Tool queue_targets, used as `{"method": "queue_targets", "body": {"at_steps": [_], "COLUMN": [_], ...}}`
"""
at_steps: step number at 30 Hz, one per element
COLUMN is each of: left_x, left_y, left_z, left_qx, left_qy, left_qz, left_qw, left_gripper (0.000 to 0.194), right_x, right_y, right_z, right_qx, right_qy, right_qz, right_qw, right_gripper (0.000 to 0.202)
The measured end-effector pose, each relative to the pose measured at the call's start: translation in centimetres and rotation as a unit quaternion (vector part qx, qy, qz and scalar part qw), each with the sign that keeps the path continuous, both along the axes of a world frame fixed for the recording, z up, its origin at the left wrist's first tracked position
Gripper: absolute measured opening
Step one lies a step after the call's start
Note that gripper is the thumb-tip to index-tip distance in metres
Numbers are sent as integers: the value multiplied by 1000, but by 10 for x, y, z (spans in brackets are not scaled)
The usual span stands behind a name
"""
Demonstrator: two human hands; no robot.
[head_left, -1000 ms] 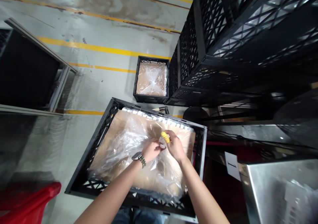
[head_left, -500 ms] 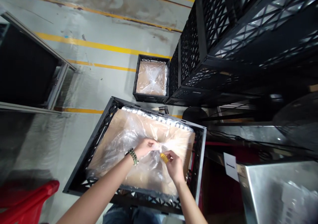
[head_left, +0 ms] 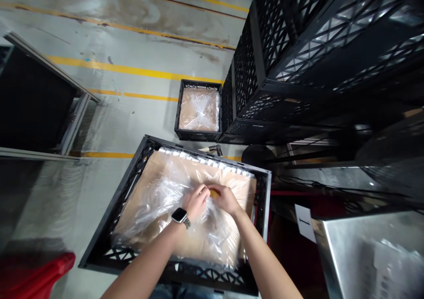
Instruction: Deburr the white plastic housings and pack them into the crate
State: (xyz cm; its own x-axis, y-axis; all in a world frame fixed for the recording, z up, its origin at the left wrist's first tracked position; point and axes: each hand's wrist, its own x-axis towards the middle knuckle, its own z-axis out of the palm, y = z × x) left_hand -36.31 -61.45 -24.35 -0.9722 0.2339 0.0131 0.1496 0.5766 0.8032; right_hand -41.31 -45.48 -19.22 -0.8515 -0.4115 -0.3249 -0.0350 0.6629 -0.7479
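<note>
A large black plastic crate (head_left: 266, 210) sits before me, holding a flat brown cardboard sheet (head_left: 159, 162) under a clear plastic bag (head_left: 165, 195). Over its middle, my left hand (head_left: 196, 202) is closed on the gathered plastic of the bag; a watch and a braided band are on that wrist. Right beside it, my right hand (head_left: 225, 199) curls around a small yellow roll (head_left: 214, 194), which looks like tape and is mostly covered by the fingers. The two hands nearly touch, and the pinched plastic between them is partly hidden.
A smaller black crate (head_left: 177, 113) with bagged contents stands on the floor ahead. Stacked black crates (head_left: 261, 47) rise at the right. A metal table (head_left: 357, 246) is at lower right, a red plastic object (head_left: 49, 272) at lower left, and a framed dark panel (head_left: 33, 100) at left.
My right hand has moved up and left with the yellow roll, against the left hand. My left wrist has turned, showing the watch face. Feet now appear at the top edge.
</note>
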Motion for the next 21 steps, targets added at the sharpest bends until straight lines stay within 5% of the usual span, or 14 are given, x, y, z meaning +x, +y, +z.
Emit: {"method": "queue_targets", "body": {"at_steps": [8, 16, 21], "left_x": [5, 14, 23], "left_y": [13, -17, -41], "left_z": [-12, 9, 11], "left_qx": [44, 0, -74], "left_qy": [42, 91, 89], "left_qz": [131, -18, -41], "left_qw": [990, 996, 992], "left_gripper": [7, 17, 33], "right_x": [-18, -15, -24], "right_y": [11, 28, 36], "right_z": [3, 10, 0], "right_qx": [67, 195, 215], "right_qy": [13, 167, 223], "right_qz": [122, 199, 237], "right_qw": [990, 946, 921], "right_gripper": [12, 13, 12]}}
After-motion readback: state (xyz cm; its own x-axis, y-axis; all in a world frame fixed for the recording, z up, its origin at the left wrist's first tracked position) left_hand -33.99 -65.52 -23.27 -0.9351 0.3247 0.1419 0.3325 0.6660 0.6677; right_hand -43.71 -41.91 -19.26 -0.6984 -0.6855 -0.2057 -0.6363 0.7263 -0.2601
